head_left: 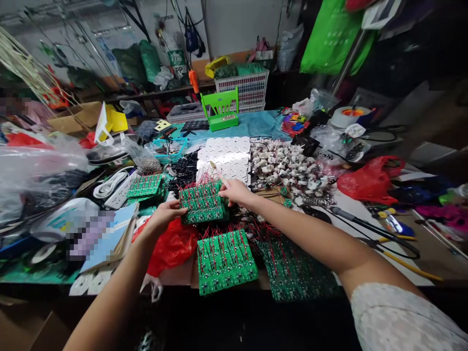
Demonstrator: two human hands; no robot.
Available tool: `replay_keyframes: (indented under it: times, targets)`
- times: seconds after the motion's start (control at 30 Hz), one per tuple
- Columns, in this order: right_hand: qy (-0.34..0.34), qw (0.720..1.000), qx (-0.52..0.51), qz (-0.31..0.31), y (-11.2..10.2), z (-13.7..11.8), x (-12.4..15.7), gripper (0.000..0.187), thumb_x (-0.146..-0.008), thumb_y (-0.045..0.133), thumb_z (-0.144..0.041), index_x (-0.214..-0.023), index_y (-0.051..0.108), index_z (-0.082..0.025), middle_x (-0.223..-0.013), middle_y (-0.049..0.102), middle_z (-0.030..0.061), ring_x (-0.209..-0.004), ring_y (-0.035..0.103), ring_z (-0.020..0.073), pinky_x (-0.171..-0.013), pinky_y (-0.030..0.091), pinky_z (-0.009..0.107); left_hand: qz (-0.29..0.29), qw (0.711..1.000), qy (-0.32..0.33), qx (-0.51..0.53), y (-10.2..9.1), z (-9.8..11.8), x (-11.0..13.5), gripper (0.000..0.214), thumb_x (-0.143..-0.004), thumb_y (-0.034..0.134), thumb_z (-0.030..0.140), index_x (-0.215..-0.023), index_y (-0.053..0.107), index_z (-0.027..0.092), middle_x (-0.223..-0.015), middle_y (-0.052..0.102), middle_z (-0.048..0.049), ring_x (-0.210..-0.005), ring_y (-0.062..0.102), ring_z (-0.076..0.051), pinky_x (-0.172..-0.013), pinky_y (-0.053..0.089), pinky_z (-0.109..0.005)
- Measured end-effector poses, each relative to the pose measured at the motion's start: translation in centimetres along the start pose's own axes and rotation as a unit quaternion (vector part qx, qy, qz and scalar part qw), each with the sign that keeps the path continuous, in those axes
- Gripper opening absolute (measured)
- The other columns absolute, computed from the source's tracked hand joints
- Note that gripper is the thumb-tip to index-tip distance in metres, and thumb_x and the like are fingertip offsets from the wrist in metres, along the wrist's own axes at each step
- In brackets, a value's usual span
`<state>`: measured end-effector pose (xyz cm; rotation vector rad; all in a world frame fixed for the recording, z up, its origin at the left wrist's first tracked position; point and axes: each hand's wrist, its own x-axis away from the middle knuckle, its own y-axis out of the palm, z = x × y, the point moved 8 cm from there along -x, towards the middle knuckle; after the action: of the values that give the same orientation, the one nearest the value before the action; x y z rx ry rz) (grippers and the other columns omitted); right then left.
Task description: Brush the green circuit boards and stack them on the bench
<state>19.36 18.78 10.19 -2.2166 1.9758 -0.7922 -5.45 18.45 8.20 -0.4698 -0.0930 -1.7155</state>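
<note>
My left hand (pixel 166 214) grips the left edge of a green circuit board panel (pixel 202 204), thumb on top. Thin red and black wires stand up from the panel, which is raised over the bench. In my right hand (pixel 236 193), at the panel's right edge, is a toothbrush (pixel 220 176) with its head pointing up and away. Closer to me, a stack of wired green panels (pixel 227 263) lies by the bench edge. Darker wired panels (pixel 298 270) lie to its right, partly under my right forearm.
Behind the hands are a white sheet of parts (pixel 224 153) and a heap of small white parts (pixel 288 168). More panels (pixel 145 186) lie left, near a power strip (pixel 122 190). A soldering iron (pixel 360 222) with its cable lies right. A red bag (pixel 171 248) sits below my left hand.
</note>
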Motion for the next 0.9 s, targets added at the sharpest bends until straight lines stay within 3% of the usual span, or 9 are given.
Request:
replay_keyframes:
  times: [0.2, 0.37, 0.57, 0.73, 0.9]
  targets:
    - [0.022, 1.0, 0.023, 0.001, -0.2, 2.1, 0.2, 0.014, -0.081, 0.073, -0.017, -0.081, 0.06, -0.016, -0.059, 0.055, -0.0055, -0.04, 0.053, 0.0081, -0.043, 0.049, 0.021, 0.004, 0.999, -0.025, -0.023, 0.7, -1.1, -1.2, 0.059, -0.034, 0.094, 0.038, -0.085, 0.073, 0.016, -0.08, 0.073, -0.0065, -0.076, 0.065, -0.022, -0.069, 0.047, -0.031]
    - [0.028, 0.998, 0.051, -0.002, 0.6, 3.1, 0.9, 0.013, -0.088, 0.066, -0.026, -0.094, 0.057, -0.018, -0.062, 0.055, -0.0059, -0.041, 0.054, 0.0088, -0.042, 0.048, 0.02, -0.019, 1.0, -0.004, 0.003, 1.6, -1.5, -0.7, 0.059, -0.044, 0.091, 0.044, -0.092, 0.072, 0.016, -0.09, 0.074, -0.0092, -0.082, 0.068, -0.025, -0.073, 0.052, -0.034]
    - [-0.012, 0.995, 0.101, -0.004, 0.3, -0.3, 0.9, 0.016, -0.088, 0.064, -0.03, -0.097, 0.061, -0.017, -0.068, 0.064, -0.0001, -0.043, 0.06, 0.0123, -0.046, 0.047, 0.022, 0.009, 0.999, -0.002, 0.039, 1.2, -1.0, -0.4, 0.052, -0.037, 0.095, 0.037, -0.079, 0.073, 0.016, -0.083, 0.074, -0.0079, -0.081, 0.067, -0.025, -0.074, 0.052, -0.033]
    - [-0.036, 0.991, 0.129, 0.02, -2.0, -3.4, -1.5, 0.022, -0.091, 0.061, -0.033, -0.098, 0.067, -0.013, -0.072, 0.07, 0.0062, -0.052, 0.065, 0.0155, -0.054, 0.048, 0.022, 0.054, 0.996, 0.0, 0.071, 0.6, -0.7, -1.3, 0.054, -0.041, 0.095, 0.045, -0.08, 0.07, 0.017, -0.09, 0.073, -0.0074, -0.081, 0.067, -0.019, -0.068, 0.051, -0.026]
    - [0.002, 0.991, 0.127, 0.031, -3.8, -1.6, -3.5, 0.025, -0.092, 0.061, -0.035, -0.102, 0.067, -0.012, -0.078, 0.071, 0.0076, -0.051, 0.063, 0.0138, -0.052, 0.047, 0.022, 0.058, 0.994, -0.009, 0.092, 2.7, -1.7, -2.4, 0.056, -0.04, 0.095, 0.044, -0.078, 0.064, 0.017, -0.088, 0.071, -0.0075, -0.079, 0.066, -0.018, -0.063, 0.049, -0.024]
